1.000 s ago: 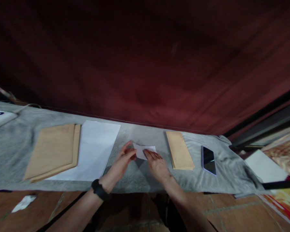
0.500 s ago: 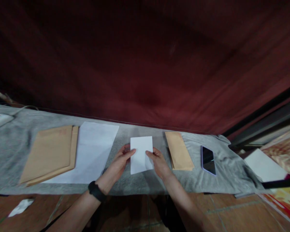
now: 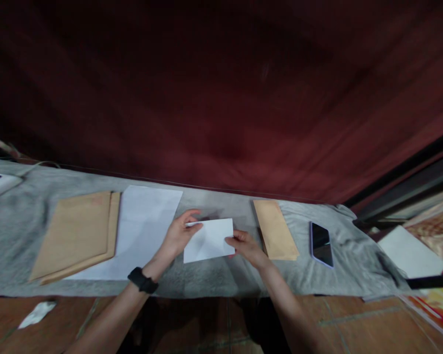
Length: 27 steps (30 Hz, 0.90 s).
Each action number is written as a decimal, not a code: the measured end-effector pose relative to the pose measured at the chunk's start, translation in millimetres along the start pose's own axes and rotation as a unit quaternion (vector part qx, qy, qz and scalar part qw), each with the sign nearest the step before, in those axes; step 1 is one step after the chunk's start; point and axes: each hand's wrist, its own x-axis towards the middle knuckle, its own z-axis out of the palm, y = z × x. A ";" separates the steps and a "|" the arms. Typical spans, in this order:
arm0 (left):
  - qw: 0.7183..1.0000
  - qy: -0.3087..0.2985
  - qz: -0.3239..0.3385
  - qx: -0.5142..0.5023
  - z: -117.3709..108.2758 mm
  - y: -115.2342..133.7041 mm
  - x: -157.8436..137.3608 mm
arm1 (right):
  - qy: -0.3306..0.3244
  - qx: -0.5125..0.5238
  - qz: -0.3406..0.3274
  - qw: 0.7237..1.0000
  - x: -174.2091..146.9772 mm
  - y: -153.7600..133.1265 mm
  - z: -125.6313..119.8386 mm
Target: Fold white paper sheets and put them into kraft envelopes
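Note:
A folded white sheet of paper point(image 3: 211, 241) is held above the grey cloth, its long side lying left to right. My left hand point(image 3: 180, 232), with a black band on the wrist, has its upper left corner between thumb and fingers. The index finger reaches past the top edge. On the right edge, my right hand point(image 3: 245, 246) pinches the paper, thumb on top and fingers behind. Brown envelopes point(image 3: 276, 231) lie close to the right hand. Left of the left hand is a stack of larger white sheets point(image 3: 147, 221).
Large brown envelopes point(image 3: 76, 231) partly cover the white sheets. A phone point(image 3: 321, 243) rests on the grey cloth point(image 3: 358, 250) at the right. A white device point(image 3: 0, 184) with a cable sits far left. Behind the table hangs a dark red curtain point(image 3: 221, 108).
The folded paper has gone from upright to lying lengthwise across, and looks shorter and wider. My left hand has shifted to its upper left corner; my right hand stays at the right edge.

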 end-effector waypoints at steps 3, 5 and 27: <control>0.986 0.114 0.062 0.107 4.2 -9.5 -1.2 | 0.033 0.000 0.006 0.999 2.2 14.1 11.9; 0.965 0.123 0.122 0.196 13.6 -14.6 -9.5 | 0.058 -0.006 0.010 0.998 2.8 19.1 18.5; 0.840 -0.019 0.152 0.521 83.5 -21.7 -61.8 | 0.189 -0.491 -0.037 0.850 -2.1 9.9 12.9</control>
